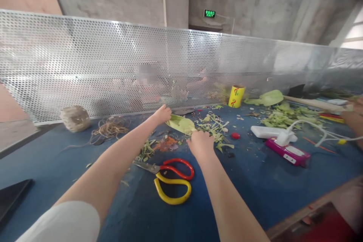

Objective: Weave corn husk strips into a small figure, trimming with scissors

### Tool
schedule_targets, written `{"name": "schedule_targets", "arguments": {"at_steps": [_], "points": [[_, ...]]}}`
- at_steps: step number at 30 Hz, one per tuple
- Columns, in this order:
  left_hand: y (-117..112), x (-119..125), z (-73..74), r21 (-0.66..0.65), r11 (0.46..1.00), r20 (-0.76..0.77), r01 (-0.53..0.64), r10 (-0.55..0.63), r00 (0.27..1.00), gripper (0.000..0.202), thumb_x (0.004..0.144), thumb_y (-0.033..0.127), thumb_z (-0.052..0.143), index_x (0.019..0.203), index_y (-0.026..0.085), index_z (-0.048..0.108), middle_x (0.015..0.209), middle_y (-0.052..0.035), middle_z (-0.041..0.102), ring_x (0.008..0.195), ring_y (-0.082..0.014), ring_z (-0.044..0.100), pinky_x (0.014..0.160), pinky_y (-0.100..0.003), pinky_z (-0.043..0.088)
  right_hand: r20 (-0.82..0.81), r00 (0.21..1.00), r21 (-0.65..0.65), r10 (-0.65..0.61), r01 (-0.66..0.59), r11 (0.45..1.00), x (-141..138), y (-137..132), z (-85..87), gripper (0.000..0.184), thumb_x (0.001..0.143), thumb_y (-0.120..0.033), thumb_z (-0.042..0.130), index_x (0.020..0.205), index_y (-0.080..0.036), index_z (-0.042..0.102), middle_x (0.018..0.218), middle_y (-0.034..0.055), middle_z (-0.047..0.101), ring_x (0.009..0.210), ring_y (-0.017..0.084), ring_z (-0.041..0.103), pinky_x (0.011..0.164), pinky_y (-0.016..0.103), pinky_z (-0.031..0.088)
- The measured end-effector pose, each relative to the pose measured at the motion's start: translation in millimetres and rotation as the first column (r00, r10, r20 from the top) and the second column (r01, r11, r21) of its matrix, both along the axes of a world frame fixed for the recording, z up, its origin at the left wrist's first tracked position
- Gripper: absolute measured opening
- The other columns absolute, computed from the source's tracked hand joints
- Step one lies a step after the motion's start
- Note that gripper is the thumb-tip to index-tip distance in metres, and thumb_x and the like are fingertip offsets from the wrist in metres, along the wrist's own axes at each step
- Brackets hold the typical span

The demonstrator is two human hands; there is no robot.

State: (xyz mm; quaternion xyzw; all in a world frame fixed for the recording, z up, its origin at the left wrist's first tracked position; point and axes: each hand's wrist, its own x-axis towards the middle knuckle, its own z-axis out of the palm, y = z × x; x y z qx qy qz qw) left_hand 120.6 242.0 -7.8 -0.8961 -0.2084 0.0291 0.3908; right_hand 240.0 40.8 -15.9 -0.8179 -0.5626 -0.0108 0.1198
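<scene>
A pale green leaf (181, 124) is stretched between my two hands above the blue tabletop (124, 211). My left hand (163, 114) is closed on its far left end. My right hand (202, 144) grips the near right end, fingers curled. Shredded green strips (214, 126) lie just beyond and to the right of my right hand. Under my left forearm are more green shreds (146, 150) and a patch of orange-brown scraps (167, 143). Scissors with one red and one yellow handle (174, 191) rest on the table between my forearms, blades pointing left.
A perforated metal screen (107, 60) runs along the back. At left are a twine ball (75, 118) and loose twine (110, 127). At right are a yellow roll (236, 96), a red cap-like object (235, 135), a magenta power strip (287, 152), leaf pieces (292, 115) and another person's hand (354, 115).
</scene>
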Motion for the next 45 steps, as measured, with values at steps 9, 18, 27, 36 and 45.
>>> {"name": "schedule_targets", "arguments": {"at_steps": [9, 18, 27, 36, 45], "points": [[-48.3, 13.7, 69.1, 0.105, 0.97, -0.058, 0.221, -0.216, 0.975, 0.018, 0.078, 0.004, 0.047, 0.072, 0.011, 0.063, 0.071, -0.0086, 0.063, 0.077, -0.0189, 0.056, 0.063, -0.031, 0.038, -0.063, 0.997, 0.156, -0.055, 0.064, 0.986, 1.1, 8.1, -4.0, 0.044, 0.077, -0.032, 0.056, 0.111, -0.006, 0.047, 0.102, 0.0197, 0.057, 0.093, 0.029, 0.056, 0.074, 0.039, 0.044], [-136.3, 45.6, 104.7, 0.24, 0.875, -0.14, 0.42, -0.397, 0.907, 0.029, 0.079, 0.0, 0.039, 0.072, 0.013, 0.064, 0.071, -0.0089, 0.063, 0.077, -0.0195, 0.051, 0.063, -0.031, 0.03, -0.182, 0.978, 0.557, 0.101, 0.018, 0.83, 8.9, 16.4, 0.8, 0.053, 0.074, -0.046, 0.054, 0.11, -0.008, 0.042, 0.1, 0.0168, 0.052, 0.088, 0.026, 0.056, 0.067, 0.031, 0.044], [-176.8, 61.4, 118.8, 0.239, 0.808, -0.025, 0.539, -0.55, 0.835, 0.031, 0.086, 0.008, 0.034, 0.093, 0.016, 0.063, 0.111, -0.008, 0.059, 0.11, -0.0202, 0.044, 0.087, -0.037, 0.031, -0.378, 0.92, 0.694, 0.104, 0.208, 0.689, 31.7, 16.5, -3.3, 0.025, 0.068, -0.029, 0.054, 0.086, -0.013, 0.056, 0.088, 0.0133, 0.058, 0.083, 0.026, 0.053, 0.068, 0.032, 0.038], [-190.4, -49.6, 66.1, -0.162, 0.987, 0.742, 0.002, 0.121, 0.66, 0.024, 0.082, 0.03, 0.044, 0.094, 0.014, 0.059, 0.104, -0.0108, 0.057, 0.101, -0.0231, 0.051, 0.087, -0.038, 0.04, -0.622, 0.713, 0.713, 0.325, 0.343, 0.611, 50.9, 17.3, -1.9, 0.013, 0.063, -0.03, 0.049, 0.059, -0.018, 0.05, 0.052, -0.0005, 0.05, 0.053, 0.014, 0.046, 0.056, 0.026, 0.037], [-180.5, -48.9, 30.8, -0.344, 0.886, 0.625, -0.311, 0.463, 0.628, 0.043, 0.076, 0.022, 0.051, 0.119, 0.015, 0.047, 0.118, -0.0162, 0.053, 0.109, -0.033, 0.045, 0.084, -0.045, 0.036, -0.756, 0.303, 0.649, 0.581, 0.461, 0.604, 35.5, 21.2, -1.8, 0.025, 0.061, -0.037, 0.052, 0.074, -0.016, 0.054, 0.066, -0.0007, 0.058, 0.063, 0.014, 0.054, 0.049, 0.023, 0.044]]}}
